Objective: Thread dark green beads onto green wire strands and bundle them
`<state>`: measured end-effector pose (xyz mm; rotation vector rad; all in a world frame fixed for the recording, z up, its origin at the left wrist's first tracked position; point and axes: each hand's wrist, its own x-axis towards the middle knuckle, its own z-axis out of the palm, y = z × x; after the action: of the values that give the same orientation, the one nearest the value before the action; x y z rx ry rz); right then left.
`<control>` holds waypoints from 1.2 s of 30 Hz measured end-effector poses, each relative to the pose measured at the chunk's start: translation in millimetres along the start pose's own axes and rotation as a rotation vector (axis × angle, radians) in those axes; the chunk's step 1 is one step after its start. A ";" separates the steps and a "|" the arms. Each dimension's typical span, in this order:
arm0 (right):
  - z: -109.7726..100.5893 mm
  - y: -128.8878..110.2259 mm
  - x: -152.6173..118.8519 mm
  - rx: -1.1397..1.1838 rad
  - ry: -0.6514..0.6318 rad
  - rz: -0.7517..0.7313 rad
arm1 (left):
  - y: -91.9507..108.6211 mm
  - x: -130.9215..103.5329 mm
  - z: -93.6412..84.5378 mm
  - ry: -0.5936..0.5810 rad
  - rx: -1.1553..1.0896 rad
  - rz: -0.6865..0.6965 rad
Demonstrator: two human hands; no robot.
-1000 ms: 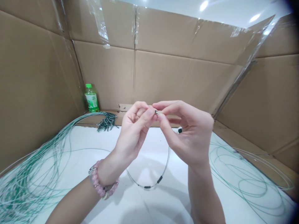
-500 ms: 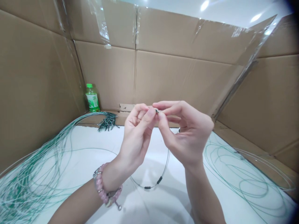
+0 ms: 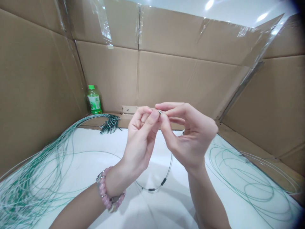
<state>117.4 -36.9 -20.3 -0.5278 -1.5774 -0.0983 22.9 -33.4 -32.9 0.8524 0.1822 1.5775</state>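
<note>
My left hand and my right hand meet at the middle of the view, thumbs and fingertips pinched around a small dark metallic piece. The fingers cover most of it, so its shape cannot be made out. Below the hands hangs a loop of thin cord with two dark coiled wraps, one at the bottom and one to the right. Where the loop meets the fingers is hidden. A pink bead bracelet circles my left wrist.
Green and white cords are heaped at left, their dark knotted ends at the back. Loose green loops lie at right on the white surface. A green bottle stands by the cardboard wall.
My fingertips have closed in slightly around the small piece, and less of it shows. The hanging loop has shifted a little up and right.
</note>
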 end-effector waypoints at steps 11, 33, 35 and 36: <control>-0.2 2.1 1.5 -0.025 -0.006 -0.018 | 0.1 12.4 -8.8 -0.039 0.173 0.243; -4.4 -1.1 4.3 -0.114 0.012 -0.049 | -0.7 15.5 -12.1 -0.063 0.234 0.359; -4.7 -1.5 4.5 -0.155 0.014 -0.069 | -1.2 16.9 -12.9 -0.074 0.232 0.375; -4.7 -1.6 4.5 -0.171 0.015 -0.076 | -1.6 17.6 -13.4 -0.080 0.231 0.384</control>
<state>121.2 -38.8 -15.1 -0.5983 -1.5829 -0.2962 16.8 -12.3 -36.1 1.1821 0.1506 1.8993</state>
